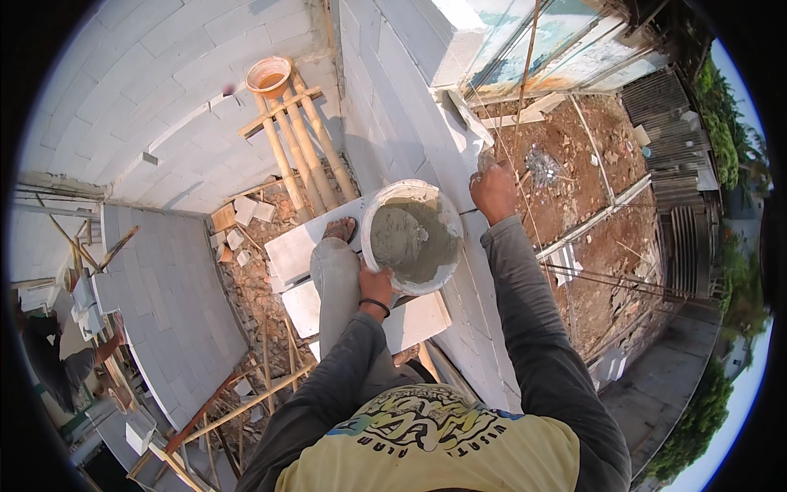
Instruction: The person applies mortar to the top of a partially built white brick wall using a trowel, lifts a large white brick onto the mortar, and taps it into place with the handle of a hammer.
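Observation:
My left hand (376,286) grips the rim of a white bucket (440,277) of wet grey mortar (410,234), which sits by the wall on pale blocks (416,325) high above the ground. My right hand (493,190) is closed on a trowel-like tool (474,135) at the top of the pale block wall (385,123), up and right of the bucket; the tool's exact shape is hard to make out. My sandalled foot (338,229) stands on the blocks just left of the bucket.
Bamboo poles (291,152) lean at back left, with an orange basin (268,78) at their top. Rubble (242,266) lies below, beside another block wall (168,299). Another person (49,353) is at far left. Thin strings hang right of my wall, over a dirt plot (607,295).

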Tool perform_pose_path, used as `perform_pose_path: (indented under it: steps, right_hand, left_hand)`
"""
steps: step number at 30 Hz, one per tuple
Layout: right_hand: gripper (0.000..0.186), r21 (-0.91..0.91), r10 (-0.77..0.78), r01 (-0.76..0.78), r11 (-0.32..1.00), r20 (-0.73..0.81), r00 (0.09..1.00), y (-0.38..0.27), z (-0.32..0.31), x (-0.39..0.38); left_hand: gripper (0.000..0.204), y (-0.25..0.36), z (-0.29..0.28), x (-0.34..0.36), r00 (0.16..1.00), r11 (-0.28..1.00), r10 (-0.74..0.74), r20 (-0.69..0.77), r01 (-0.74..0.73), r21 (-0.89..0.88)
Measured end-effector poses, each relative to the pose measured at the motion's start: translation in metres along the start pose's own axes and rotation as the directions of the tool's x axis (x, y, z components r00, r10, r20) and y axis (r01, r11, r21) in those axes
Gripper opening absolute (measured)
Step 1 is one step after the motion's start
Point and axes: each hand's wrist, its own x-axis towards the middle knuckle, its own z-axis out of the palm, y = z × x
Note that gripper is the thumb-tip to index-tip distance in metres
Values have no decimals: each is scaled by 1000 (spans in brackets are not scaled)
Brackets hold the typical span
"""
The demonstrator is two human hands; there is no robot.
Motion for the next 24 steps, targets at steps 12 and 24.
perform_pose_path:
  steps: [12, 24]
  right_hand:
    - [15, -154, -146, 129, 980, -106, 984, 11, 25, 27]
    - [36, -32, 38, -35, 999, 92, 995, -25, -5, 14]
  left_hand:
    - [54, -4, -2, 7, 1000, 1000, -8, -4, 8, 11]
    - [54, -5, -6, -5, 999, 997, -41, -14, 41, 68]
